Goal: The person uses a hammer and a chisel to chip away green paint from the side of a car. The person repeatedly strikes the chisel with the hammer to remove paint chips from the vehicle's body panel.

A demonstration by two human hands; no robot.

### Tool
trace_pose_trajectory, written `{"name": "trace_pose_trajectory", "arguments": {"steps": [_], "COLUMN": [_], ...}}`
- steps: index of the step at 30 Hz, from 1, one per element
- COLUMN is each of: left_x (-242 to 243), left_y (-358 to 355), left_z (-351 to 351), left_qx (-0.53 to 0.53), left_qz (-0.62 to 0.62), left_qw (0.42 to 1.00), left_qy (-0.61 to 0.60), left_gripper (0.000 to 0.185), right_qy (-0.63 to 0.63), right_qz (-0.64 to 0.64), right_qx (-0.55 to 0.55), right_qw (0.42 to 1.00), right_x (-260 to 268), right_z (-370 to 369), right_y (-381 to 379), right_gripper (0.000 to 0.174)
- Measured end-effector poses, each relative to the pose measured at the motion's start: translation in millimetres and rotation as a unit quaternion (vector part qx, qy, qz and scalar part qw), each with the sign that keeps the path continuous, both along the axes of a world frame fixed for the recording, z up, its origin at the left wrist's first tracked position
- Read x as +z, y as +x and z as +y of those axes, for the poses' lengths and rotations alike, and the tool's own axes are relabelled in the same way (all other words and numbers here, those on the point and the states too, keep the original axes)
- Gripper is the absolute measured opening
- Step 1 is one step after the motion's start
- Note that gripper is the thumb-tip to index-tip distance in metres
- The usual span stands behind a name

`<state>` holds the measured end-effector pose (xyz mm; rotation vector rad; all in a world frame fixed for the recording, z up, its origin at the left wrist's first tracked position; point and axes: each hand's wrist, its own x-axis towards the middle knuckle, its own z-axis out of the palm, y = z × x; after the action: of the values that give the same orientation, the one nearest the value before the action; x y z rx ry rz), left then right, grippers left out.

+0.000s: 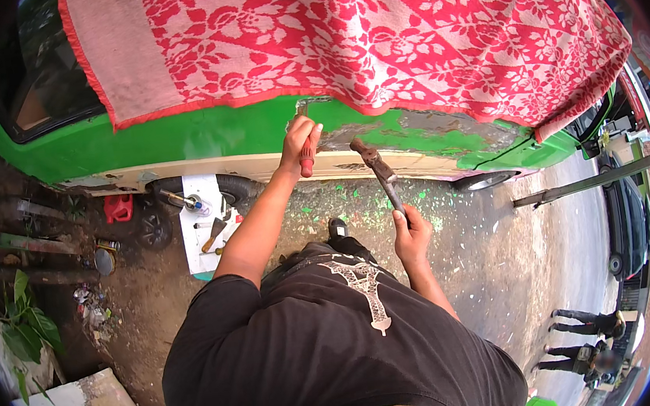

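My left hand (298,141) is closed around the red handle (307,163) of a tool, whose far end is hidden by the hand against the green vehicle side panel (218,131). Around that spot the paint is chipped, and farther right grey and brown patches show through. My right hand (413,232) grips a hammer (378,168) by its shaft, its worn metal head pointing up and left, a short way right of the red handle. A red and pink floral towel (367,34) drapes over the top of the vehicle.
A white board (196,239) holds a scraper (214,234) and other tools at left. A red jug (119,208) and a can (104,260) stand beyond it. Paint flakes litter the ground. A metal post (593,180) slants at right, and two people (583,325) are at lower right.
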<state>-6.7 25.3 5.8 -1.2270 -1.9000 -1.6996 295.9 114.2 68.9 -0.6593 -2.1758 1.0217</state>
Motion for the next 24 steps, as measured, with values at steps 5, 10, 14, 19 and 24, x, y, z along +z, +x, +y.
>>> {"name": "trace_pose_trajectory", "arguments": {"steps": [5,10,14,19,24], "left_x": [1,3,5,8,-2], "left_y": [3,4,3,2,8], "left_z": [1,3,4,5,3], "left_qx": [0.003,0.015,0.019,0.017,0.000], "left_qz": [0.009,0.003,-0.002,-0.003,0.006], "left_qw": [1.000,1.000,1.000,1.000,1.000], "left_qy": [0.005,-0.005,0.001,-0.002,0.013], "left_gripper": [0.021,0.021,0.021,0.018,0.022], "right_qy": [0.004,0.015,0.050,0.177,0.152], "right_qz": [-0.013,-0.016,0.027,0.154,-0.050], "right_qx": [0.002,0.018,0.066,0.167,0.057], "right_qw": [1.000,1.000,0.996,0.958,0.986], "right_x": [-1,3,13,3,-25], "right_z": [0,-3,-7,1,7], "right_y": [0,-1,2,-8,-10], "right_gripper": [0.014,0.014,0.019,0.023,0.019]}}
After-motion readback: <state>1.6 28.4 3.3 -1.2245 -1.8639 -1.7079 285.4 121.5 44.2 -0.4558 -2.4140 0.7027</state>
